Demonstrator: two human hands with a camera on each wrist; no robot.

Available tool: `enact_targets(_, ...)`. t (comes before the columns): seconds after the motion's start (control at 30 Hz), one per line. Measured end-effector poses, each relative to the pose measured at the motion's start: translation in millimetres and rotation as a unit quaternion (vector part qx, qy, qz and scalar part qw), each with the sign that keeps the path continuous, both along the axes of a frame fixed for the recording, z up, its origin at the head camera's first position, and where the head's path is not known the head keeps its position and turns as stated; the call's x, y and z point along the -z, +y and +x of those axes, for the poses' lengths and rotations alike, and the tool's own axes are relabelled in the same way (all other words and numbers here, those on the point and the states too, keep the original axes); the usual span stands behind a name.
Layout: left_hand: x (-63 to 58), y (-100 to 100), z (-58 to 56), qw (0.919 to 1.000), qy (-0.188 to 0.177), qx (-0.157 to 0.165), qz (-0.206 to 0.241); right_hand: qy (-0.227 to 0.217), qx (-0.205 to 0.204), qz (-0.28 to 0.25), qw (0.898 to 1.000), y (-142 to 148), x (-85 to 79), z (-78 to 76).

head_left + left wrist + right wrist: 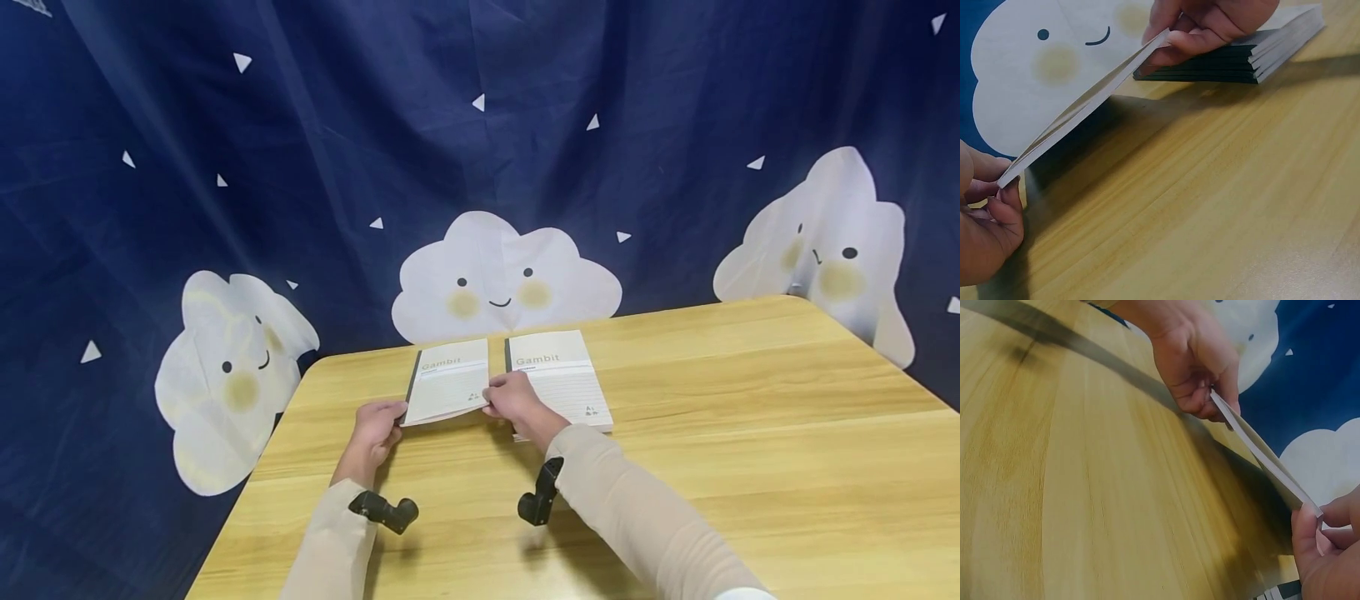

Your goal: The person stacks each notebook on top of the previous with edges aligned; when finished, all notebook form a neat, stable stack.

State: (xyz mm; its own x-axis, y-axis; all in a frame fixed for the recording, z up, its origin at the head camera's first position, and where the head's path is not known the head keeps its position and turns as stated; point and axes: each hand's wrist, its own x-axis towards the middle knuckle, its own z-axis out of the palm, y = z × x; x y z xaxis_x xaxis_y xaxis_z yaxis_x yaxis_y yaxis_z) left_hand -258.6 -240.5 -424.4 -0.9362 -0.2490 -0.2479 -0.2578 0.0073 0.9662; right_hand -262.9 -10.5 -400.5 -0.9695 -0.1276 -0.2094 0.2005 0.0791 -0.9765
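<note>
A thin notebook (447, 382) with a cream cover marked "Gambit" and a dark spine is held above the table between both hands. My left hand (377, 427) pinches its near left corner by the spine, while the right hand (516, 395) pinches the near right corner. In the left wrist view the notebook (1085, 107) slants, its right end higher, and its pages part slightly. Beside it lies a stack of similar notebooks (558, 379), partly hidden behind the right hand and wrist. Several dark spines (1210, 70) show in that stack.
The wooden table (712, 400) spreads to the right and toward the front. At its far edge hangs a dark blue curtain (525, 150) with white clouds. Black wrist cameras (386, 510) are strapped over both sleeves.
</note>
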Motion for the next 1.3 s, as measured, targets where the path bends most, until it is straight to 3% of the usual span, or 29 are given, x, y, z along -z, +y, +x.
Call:
enact_targets(0.3, 3.1, 2, 2.9, 0.9986, 0.006, 0.023, 0.048, 0.015, 0.0, 0.01, 1.0, 7, 2.3, -0.6)
enact_targets(0.77, -6.4, 15, 7.5, 0.9954, 0.027, 0.024, 0.088, 0.03, 0.0, -0.013, 0.999, 21, 4.5, -1.2)
enact_targets(0.93, -9.4, 24, 11.4, 0.9939, 0.048, 0.025, 0.096, 0.027, 0.006, -0.035, 0.999, 31, 3.7, 0.7)
enact_targets(1.17, -15.1, 42, 22.5, 0.985, 0.114, 0.042, 0.123, 0.031, 0.013, -0.063, 0.997, 51, -0.8, 5.6)
enact_targets(1.3, -12.7, 54, 21.4, 0.9886, 0.102, 0.035, 0.105, 0.036, 0.02, -0.048, 0.998, 63, -1.3, 9.3)
